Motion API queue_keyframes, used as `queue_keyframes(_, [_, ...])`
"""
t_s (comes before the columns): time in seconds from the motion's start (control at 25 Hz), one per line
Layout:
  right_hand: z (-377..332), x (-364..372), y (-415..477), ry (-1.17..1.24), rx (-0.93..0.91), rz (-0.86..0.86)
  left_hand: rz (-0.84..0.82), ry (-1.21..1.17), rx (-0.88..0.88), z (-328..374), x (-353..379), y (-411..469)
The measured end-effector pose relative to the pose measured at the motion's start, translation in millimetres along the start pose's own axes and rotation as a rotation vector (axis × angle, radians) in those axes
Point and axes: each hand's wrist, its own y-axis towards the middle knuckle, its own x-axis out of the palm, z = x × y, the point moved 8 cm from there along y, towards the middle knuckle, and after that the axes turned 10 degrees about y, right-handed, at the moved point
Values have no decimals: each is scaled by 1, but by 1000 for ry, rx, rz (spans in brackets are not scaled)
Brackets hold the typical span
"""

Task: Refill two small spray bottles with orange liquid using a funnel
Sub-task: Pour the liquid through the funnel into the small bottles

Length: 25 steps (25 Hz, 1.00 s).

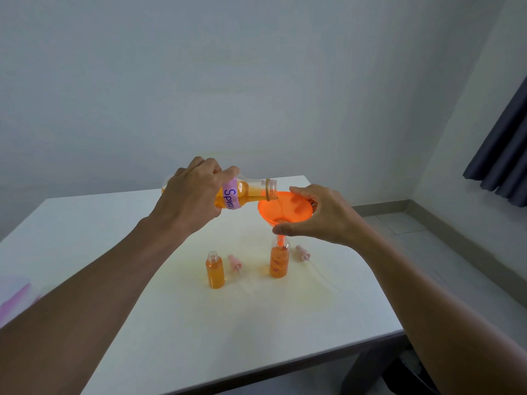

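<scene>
here a clear, perhaps plastic bottle (252, 191) overhangs the conical funnel (295, 208).

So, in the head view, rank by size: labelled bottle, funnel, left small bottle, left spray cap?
1. labelled bottle, partly under the left hand
2. funnel
3. left small bottle
4. left spray cap

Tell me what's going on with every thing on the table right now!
big bottle: uncapped, tipped over, gripped by left hand, pouring into funnel
funnel: upright, spout in right small bottle, rim pinched by right hand
right small bottle: upright, open, mostly full
left small bottle: upright, open, nearly full
left spray cap: off, lying on table
right spray cap: off, lying on table
</scene>
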Motion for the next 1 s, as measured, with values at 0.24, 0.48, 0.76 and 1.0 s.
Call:
queue_keyframes(0.24, [0,0,0,2,-1,3,5,-4,3,-1,-1,1])
queue_keyframes(0.48, [0,0,0,-3,1,-1,-9,-7,-2,-1,-1,1])
queue_keyframes(0.76, [-1,2,0,10,-1,-2,-30,-5,-8,-4,1,0])
queue_keyframes(1.0, [0,1,1,13,0,3,-40,-10,-8,-4,2,-1])
